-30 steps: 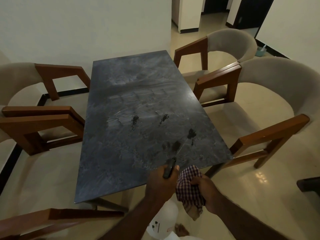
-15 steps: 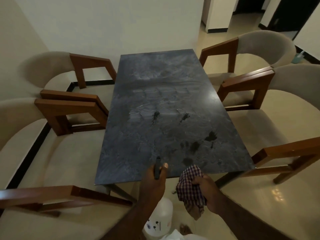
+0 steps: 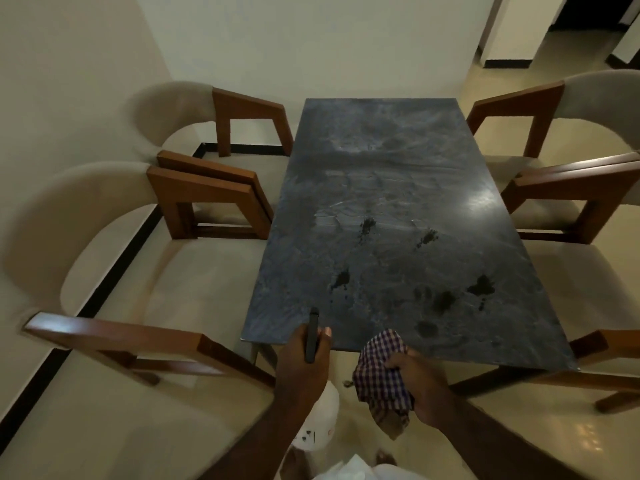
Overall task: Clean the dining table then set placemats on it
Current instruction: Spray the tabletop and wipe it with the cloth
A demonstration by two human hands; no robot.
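Several dark wet blotches (image 3: 445, 299) dot the near half of the dark stone counter (image 3: 381, 161), so the wipe should work outward from the near edge, pressing through each patch. Left hand (image 3: 306, 362) is closed around a slim black nozzle (image 3: 312, 336), seemingly a spray bottle's, and right hand (image 3: 424, 389) clutches the checked cloth (image 3: 382, 375) at the near edge. Armchairs (image 3: 207, 188) crowd both long sides, hindering far reach; no placemats are visible.

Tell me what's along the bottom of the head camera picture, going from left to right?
Wooden chair arm → left hand holding a dark slim object → checkered cloth → right hand.
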